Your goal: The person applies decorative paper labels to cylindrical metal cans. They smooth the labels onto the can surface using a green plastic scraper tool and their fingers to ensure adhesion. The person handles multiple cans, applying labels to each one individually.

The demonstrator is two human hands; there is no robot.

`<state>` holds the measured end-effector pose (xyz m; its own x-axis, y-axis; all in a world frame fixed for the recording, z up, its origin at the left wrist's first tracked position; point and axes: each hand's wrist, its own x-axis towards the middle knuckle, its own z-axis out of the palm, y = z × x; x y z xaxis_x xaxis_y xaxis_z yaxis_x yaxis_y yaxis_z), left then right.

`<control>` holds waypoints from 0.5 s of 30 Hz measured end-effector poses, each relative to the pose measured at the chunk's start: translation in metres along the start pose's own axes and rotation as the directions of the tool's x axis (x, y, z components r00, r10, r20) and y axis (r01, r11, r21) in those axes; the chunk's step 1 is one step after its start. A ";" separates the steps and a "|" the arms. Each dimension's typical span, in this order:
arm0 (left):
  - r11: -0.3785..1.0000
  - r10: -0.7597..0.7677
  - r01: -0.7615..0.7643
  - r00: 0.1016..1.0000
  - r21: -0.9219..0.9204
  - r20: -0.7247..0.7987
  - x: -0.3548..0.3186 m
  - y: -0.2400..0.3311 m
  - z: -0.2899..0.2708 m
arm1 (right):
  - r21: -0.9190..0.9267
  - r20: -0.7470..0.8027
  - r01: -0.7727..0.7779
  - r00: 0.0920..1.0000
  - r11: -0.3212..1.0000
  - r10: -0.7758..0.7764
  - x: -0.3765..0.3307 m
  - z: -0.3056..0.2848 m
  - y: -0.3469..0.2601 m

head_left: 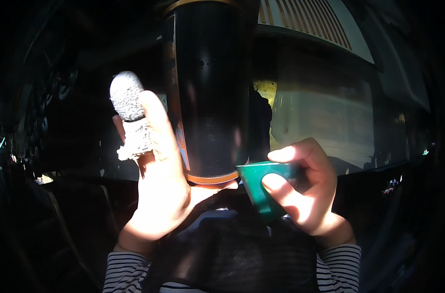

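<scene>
Our left hand grips the dark cylinder; right hand pinches a green scraper at its lower rim. We'd keep the edge flat, cylinder steady

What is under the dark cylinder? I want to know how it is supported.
The left hand cups the dark cylinder from below, palm at its orange bottom rim. The green scraper in the right hand meets that rim. The base itself is hidden.

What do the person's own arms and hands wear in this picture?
Both forearms wear long sleeves with thin black and white stripes, ending at the wrists. The left hand has one finger covered by a grey-white knitted cot with a dark band. The right hand is bare, with no glove or ring visible.
</scene>
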<state>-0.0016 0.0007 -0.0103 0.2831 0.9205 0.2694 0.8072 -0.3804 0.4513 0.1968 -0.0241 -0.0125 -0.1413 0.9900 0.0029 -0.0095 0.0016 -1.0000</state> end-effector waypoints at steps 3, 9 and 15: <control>0.909 0.099 -0.071 0.994 0.411 -0.048 0.004 0.000 0.007 | -0.068 0.086 0.064 0.995 0.996 -0.058 0.001 0.006 -0.001; 0.922 0.032 0.024 0.990 0.386 -0.139 -0.008 -0.052 0.035 | -0.050 -0.065 -0.149 0.987 0.988 0.146 0.002 0.001 0.016; 0.907 -0.039 0.103 0.986 0.408 -0.163 -0.006 -0.057 0.035 | -0.177 -0.208 0.049 0.974 0.983 -0.086 0.005 -0.006 -0.006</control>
<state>-0.0308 0.0197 -0.0675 0.1632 0.9077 0.3866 0.9727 -0.2135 0.0905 0.2016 -0.0180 -0.0070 0.0689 0.9938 0.0873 0.1586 0.0755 -0.9845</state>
